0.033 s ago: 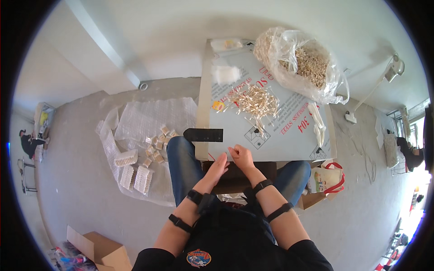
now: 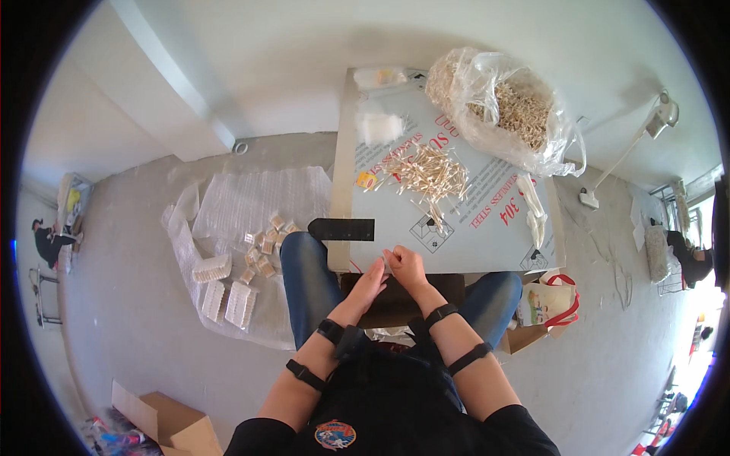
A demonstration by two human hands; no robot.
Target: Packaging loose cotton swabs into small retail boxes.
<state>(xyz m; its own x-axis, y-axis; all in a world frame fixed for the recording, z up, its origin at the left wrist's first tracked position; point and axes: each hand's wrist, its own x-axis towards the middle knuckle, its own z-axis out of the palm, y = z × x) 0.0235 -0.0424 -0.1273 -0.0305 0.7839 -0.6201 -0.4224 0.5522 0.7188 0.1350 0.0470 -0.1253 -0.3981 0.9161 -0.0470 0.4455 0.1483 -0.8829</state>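
Head view, from above; clock positions are taken about the two hands, with 12 straight ahead. The left hand and right hand meet at the near edge of the table. The left fingers lie nearly straight and close together; the right fingers are curled inward, the thumb beside the index finger. Whether a small item is pinched between the hands cannot be told. Their closeness suggests fine two-handed work, one hand steadying for the other.

The swabs lie loose between 12 and 1, a few straggling toward the hands; this spread probably keeps single pieces easy to pick. Farther out at 1, a clear bag full of short pale pieces stands open, its mouth to the right, presumably as a supply. A black strip overhangs the left edge between 10 and 11. A yellow packet touches the heap's left side; a white pack lies at 12, and a white sleeve at 2. On the floor at 9, white stacks rest on a sheet, likely for cleanliness.
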